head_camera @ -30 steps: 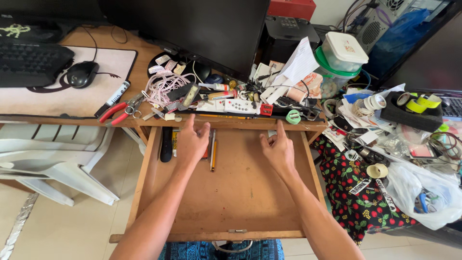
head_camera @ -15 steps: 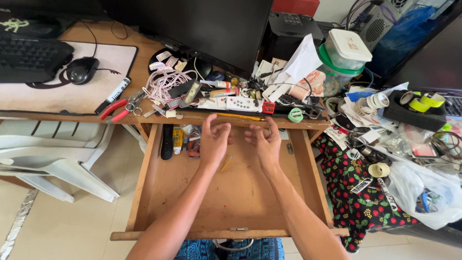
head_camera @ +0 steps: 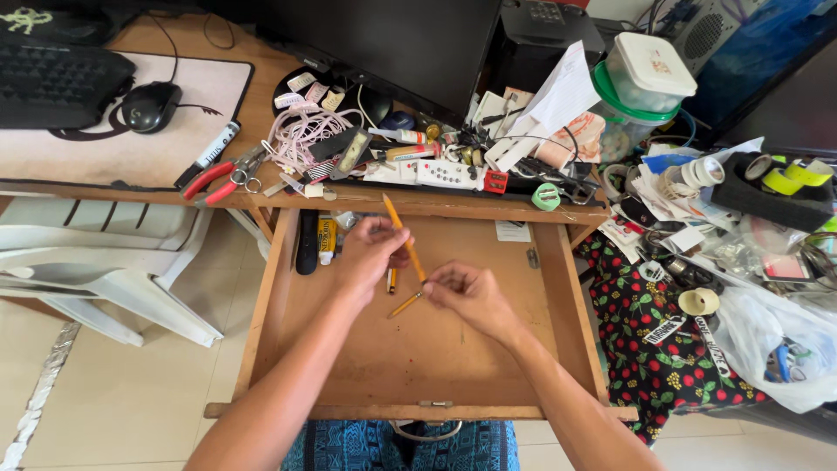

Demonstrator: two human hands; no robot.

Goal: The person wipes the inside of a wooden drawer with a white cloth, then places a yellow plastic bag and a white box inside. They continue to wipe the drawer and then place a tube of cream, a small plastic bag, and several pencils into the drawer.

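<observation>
Hands over open wooden drawer (head_camera: 349,366) below cluttered desk (head_camera: 253,105): left hand (head_camera: 370,253) pinches long yellow pencil (head_camera: 403,234), tip raised toward desk edge; right hand (head_camera: 466,292) closed on short yellow pencil (head_camera: 405,304) lying on drawer floor.

Both arms are bare from the edge of view down to the wrists, with no sleeve showing anywhere along them. The left grip (head_camera: 370,251) and the right grip (head_camera: 466,292) are bare too: no glove, ring, watch or band on either wrist or on any finger in sight. Below both grips, between the forearms, shows a strip of clothing (head_camera: 349,445) in blue and turquoise with a dark, fine woven-looking pattern.
</observation>
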